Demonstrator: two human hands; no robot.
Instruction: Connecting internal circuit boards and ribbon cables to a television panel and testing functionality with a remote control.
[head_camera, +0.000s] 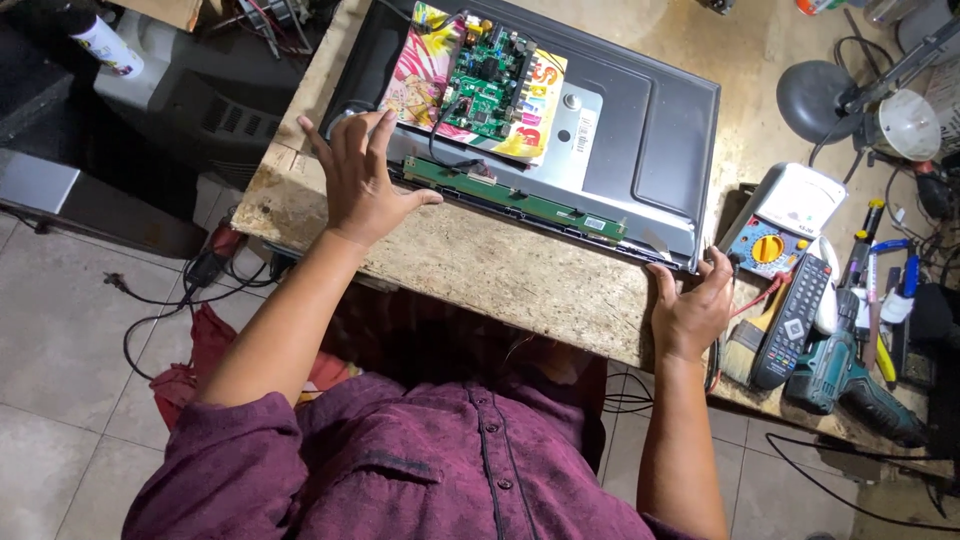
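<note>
I have the flat-screen panel (640, 120) lying back-up on the table (500, 270). My left hand (360, 185) presses its near-left corner, fingers spread; my right hand (690, 310) cups its near-right corner, fingers curled, steadying it. A green circuit board (490, 70) sits on the panel.

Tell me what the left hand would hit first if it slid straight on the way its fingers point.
Probably the colourful sheet under the green circuit board; the left hand lies flat on the TV back panel, fingers pointing up-right toward it. Depth is unclear.
</note>
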